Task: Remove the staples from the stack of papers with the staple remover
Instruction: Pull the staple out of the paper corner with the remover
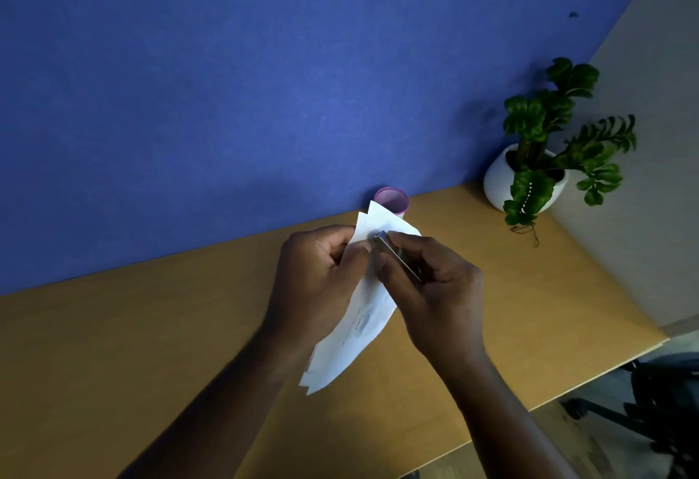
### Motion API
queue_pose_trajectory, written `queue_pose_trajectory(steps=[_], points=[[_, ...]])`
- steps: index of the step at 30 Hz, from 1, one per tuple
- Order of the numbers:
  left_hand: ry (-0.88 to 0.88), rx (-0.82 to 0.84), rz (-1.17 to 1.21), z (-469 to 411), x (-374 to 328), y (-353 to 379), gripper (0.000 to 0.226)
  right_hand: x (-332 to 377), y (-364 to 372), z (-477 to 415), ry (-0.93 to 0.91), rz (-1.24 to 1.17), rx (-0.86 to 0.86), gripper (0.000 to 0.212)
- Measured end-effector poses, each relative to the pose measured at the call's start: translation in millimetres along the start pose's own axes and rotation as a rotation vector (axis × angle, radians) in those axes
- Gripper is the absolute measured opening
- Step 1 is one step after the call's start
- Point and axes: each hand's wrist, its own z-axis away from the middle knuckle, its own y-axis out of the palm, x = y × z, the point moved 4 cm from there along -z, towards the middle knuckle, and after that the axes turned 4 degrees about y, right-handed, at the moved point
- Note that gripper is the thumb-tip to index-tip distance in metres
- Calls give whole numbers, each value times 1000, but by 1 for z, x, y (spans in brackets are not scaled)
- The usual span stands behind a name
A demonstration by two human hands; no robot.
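A stack of white papers (351,335) is held up off the wooden desk (132,346), tilted, its top corners fanned apart. My left hand (314,278) grips the stack's upper left edge, thumb on the front sheet. My right hand (435,289) holds a slim metal staple remover (397,255), its tip pressed against the paper near the top, beside my left thumb. The staple itself is too small to see.
A pink mesh cup (392,200) stands behind the papers against the blue partition (264,81). A potted green plant (529,176) in a white pot sits at the desk's back right. A black office chair (650,403) is beyond the desk's right edge.
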Motion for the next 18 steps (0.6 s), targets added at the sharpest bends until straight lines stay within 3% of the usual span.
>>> queue_pose_trajectory(steps=[8, 18], points=[[-6, -97, 58, 9, -6, 5, 27, 11, 2, 5, 79, -97, -7, 18], [9, -212, 66, 17, -3, 8, 24, 18, 9, 8, 84, -49, -55, 15]])
